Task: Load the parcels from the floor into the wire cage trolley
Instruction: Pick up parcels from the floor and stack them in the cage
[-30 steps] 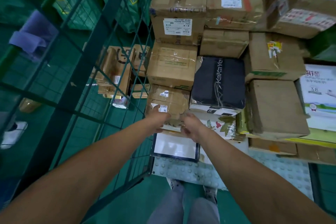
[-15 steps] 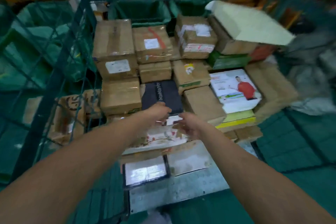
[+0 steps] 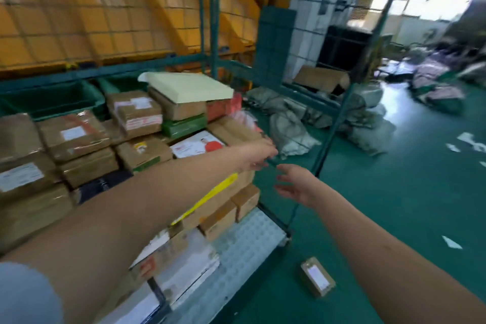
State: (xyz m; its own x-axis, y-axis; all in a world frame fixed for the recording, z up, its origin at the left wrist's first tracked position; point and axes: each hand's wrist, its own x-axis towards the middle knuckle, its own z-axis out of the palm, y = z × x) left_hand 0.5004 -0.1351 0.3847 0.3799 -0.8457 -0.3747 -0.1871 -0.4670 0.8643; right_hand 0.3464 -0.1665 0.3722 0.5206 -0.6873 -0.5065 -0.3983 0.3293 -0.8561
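Both arms reach forward over the trolley [image 3: 273, 221], whose stacked boxes [image 3: 86, 139] fill the frame from 9 to 12 o'clock. The left hand [image 3: 259, 154] hangs near the trolley's right edge, above a brown box, fingers loosely extended and blurred; it holds nothing. The right hand [image 3: 295, 184] sits just at 4 o'clock of the left, apart from it, palm turned inward with fingers spread and relaxed, also holding nothing. It hovers in front of the green side frame [image 3: 331, 129].

A small parcel [image 3: 317, 281] with a white label lies on the green floor [image 3: 407, 192] outside the trolley, near its front corner. From the right hand it lies at about 6 o'clock, well apart and lower in the frame; from the left hand at about 5 o'clock, farther still. Neither hand touches it.

Grey sacks [image 3: 289, 129] lie on the floor beyond the frame, at 12 o'clock of the right hand.
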